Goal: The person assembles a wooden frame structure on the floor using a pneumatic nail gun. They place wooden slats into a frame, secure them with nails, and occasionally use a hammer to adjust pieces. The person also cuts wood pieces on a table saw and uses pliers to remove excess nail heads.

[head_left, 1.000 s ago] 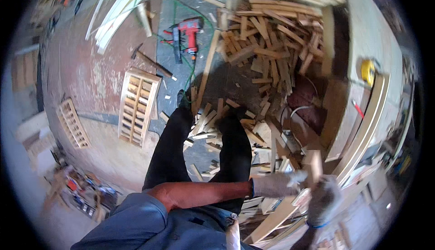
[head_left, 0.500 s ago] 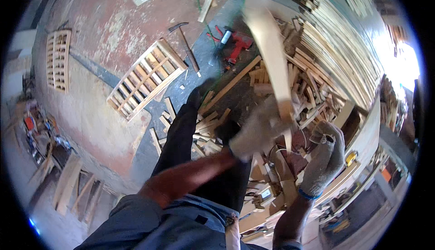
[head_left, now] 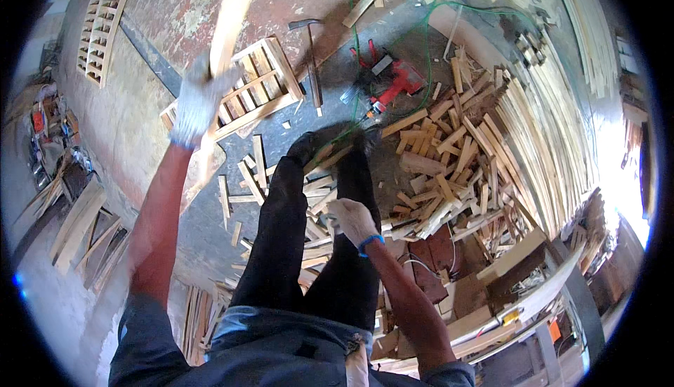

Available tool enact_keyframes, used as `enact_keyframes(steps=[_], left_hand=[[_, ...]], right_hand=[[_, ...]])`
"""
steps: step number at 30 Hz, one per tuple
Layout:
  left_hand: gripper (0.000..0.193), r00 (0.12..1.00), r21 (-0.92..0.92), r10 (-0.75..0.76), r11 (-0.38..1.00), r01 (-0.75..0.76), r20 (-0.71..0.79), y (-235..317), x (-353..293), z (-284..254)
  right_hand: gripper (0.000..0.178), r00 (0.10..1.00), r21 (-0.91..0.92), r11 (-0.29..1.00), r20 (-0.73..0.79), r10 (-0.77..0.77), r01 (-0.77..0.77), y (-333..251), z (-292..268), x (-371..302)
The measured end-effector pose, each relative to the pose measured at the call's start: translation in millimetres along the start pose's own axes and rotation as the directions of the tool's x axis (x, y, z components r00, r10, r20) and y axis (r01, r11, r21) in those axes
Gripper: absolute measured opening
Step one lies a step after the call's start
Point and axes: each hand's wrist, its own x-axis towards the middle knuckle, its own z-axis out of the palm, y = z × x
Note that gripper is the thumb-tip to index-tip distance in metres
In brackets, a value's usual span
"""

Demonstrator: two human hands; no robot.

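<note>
My left hand [head_left: 194,106], in a pale work glove, is stretched out to the left and closed around a long pale wooden board [head_left: 236,18]. Motion blurs the board, whose far part runs out of the top of the picture. Behind the board and glove, a slatted wooden frame [head_left: 284,68] lies partly hidden on the floor. In front of my thigh, my gloved right hand [head_left: 353,220] has its fingers curled; whether anything is inside them is hidden. A hammer [head_left: 314,71] lies beside the frame.
A red nail gun [head_left: 404,80] with a green hose [head_left: 429,43] lies ahead. Short wood offcuts [head_left: 435,155] are heaped to the right, beside long stacked strips [head_left: 547,134]. Another slatted frame [head_left: 105,32] lies far left. More offcuts surround my legs.
My left hand has swung the board from the right across to the far left. My right hand has moved left and come in front of my thigh. The view has shifted.
</note>
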Motion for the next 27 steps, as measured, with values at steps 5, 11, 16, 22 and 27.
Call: enact_keyframes(steps=[5,11,16,22,27], left_hand=[[0.058,0.887,0.092,-0.416,0.909,0.406,0.199,-105,-111,43],[0.034,0.668,0.224,-0.711,0.703,0.675,0.22,-197,-180,110],[0.036,0.621,0.108,-0.751,0.652,0.75,0.223,-272,-178,164],[0.039,0.681,0.112,-0.687,0.72,0.685,0.253,-286,-180,156],[0.048,0.785,0.1,-0.602,0.799,0.593,0.145,-201,-167,93]], right_hand=[[0.035,0.894,-0.459,0.768,0.243,-0.376,0.447,89,-2,183],[0.054,0.964,0.512,0.828,0.003,0.266,-0.229,35,-11,278],[0.057,0.941,0.798,0.572,-0.018,0.337,-0.19,56,-7,386],[0.025,0.954,0.776,0.578,0.099,0.283,-0.252,48,-5,401],[0.023,0.914,0.372,0.855,-0.039,0.403,-0.361,-16,-86,306]])
